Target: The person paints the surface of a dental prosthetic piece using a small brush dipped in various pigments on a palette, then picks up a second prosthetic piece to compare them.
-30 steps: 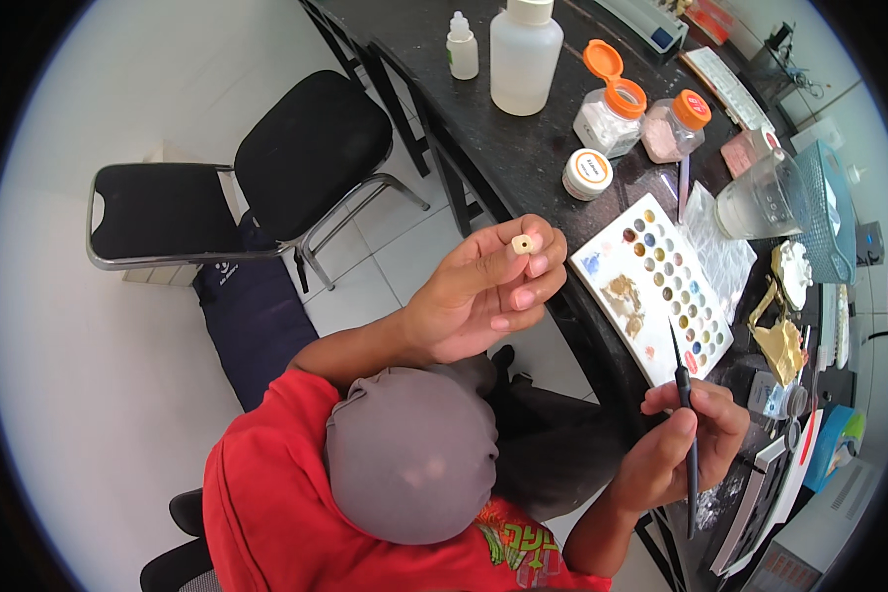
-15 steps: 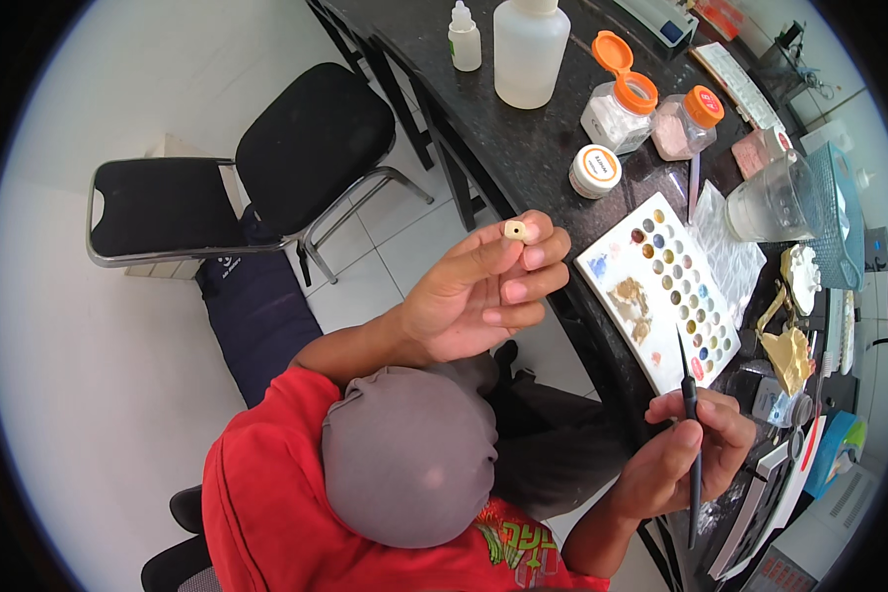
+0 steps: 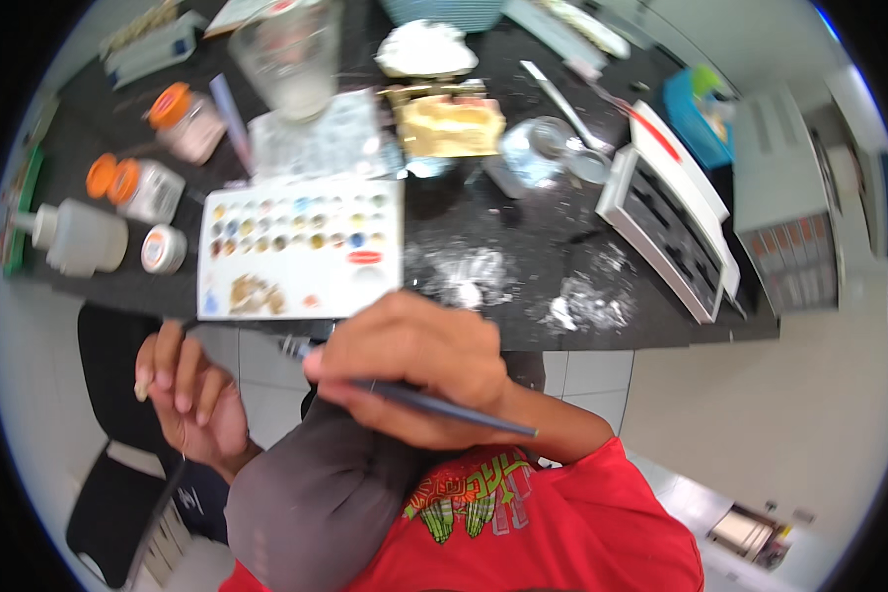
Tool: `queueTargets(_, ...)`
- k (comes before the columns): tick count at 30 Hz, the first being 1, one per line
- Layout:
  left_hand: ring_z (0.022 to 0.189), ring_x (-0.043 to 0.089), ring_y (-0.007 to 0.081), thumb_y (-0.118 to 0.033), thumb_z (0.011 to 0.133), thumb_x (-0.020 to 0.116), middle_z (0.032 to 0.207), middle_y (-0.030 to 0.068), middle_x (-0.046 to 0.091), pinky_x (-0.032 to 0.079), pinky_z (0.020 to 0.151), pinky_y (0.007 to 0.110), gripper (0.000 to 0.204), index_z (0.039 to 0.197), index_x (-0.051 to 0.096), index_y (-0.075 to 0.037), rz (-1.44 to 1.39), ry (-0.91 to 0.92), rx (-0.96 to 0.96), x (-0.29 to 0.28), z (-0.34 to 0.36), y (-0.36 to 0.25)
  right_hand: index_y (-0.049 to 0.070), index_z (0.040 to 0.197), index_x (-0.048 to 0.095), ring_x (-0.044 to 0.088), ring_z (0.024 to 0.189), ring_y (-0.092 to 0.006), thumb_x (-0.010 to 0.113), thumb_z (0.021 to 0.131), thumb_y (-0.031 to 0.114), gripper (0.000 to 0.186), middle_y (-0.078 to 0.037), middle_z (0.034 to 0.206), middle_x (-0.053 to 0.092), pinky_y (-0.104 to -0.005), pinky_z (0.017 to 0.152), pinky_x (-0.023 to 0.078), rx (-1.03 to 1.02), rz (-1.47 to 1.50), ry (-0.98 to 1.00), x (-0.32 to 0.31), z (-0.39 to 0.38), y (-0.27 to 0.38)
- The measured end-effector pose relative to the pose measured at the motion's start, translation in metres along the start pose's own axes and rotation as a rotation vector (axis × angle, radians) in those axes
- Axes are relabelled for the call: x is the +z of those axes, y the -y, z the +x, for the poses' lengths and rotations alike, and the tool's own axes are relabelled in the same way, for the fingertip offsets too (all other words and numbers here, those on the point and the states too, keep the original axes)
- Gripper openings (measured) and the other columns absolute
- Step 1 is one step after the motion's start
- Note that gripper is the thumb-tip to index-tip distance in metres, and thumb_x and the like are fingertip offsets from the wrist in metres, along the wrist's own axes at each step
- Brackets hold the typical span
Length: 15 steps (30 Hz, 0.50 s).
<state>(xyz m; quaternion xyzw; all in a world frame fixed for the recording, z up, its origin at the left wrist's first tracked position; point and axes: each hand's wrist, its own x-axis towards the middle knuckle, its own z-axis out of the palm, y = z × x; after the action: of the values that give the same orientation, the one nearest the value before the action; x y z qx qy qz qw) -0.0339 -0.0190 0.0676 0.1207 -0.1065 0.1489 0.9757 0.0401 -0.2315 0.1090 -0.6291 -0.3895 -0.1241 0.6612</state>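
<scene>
My left hand [image 3: 192,400] is at the left, below the table edge. Its thumb and fingertips pinch a small cream-coloured piece [image 3: 142,391] that looks like a dental crown. In front of my body, my right hand [image 3: 419,370] is closed round a fine brush [image 3: 449,403] with a dark handle, held like a pen. The brush's front end points left toward my left hand; its tip is blurred. Just beyond both hands lies a white paint palette [image 3: 301,281] with rows of small coloured wells and brown smears on its near part.
Orange-lidded jars [image 3: 187,128], a white-lidded pot [image 3: 163,250] and a plastic bottle [image 3: 89,237] stand left of the palette. Behind it are a clear beaker [image 3: 291,74] and crumpled sheet [image 3: 316,138]. White powder [image 3: 587,301] and an open white case [image 3: 666,222] are to the right.
The view has swung right. My right hand has brought the brush from beside the palette across toward my left hand. The cream piece is still pinched in my left fingers.
</scene>
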Motion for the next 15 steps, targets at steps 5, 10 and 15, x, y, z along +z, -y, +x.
queueTargets(5,0.067,0.042,0.0076,0.001,0.087,0.060,0.084,0.0005,0.038,0.041,0.049,0.018,0.020,0.088,0.042,-0.008,0.254,0.031,0.043,0.016,-0.001,0.007,0.002,0.101,0.068,0.062,0.062,-0.0161,0.068,0.072,-0.007,0.030,-0.009,0.082,0.064,-0.0243,0.052,0.050,0.027,-0.111,-0.064,-0.065,-0.040,0.049)
queueTargets(10,0.068,0.039,0.0059,0.001,0.086,0.062,0.083,0.0010,0.035,0.037,0.048,0.016,0.024,0.087,0.040,-0.006,0.448,-0.046,0.162,0.035,-0.012,-0.018,0.000,0.102,0.058,0.058,0.058,-0.0143,0.054,0.087,0.010,0.018,-0.011,0.080,0.062,-0.0228,0.047,0.044,-0.086,-0.570,-0.409,-0.164,-0.086,0.092)
queueTargets(15,0.070,0.039,0.0085,0.001,0.088,0.058,0.086,0.0027,0.036,0.036,0.055,0.020,0.019,0.087,0.039,-0.004,0.579,0.007,0.224,0.047,-0.020,-0.069,-0.001,0.102,0.059,0.055,0.061,-0.0095,0.057,0.089,0.011,0.018,-0.009,0.084,0.062,-0.0200,0.051,0.041,0.206,-0.943,-1.026,-0.262,-0.112,0.122)
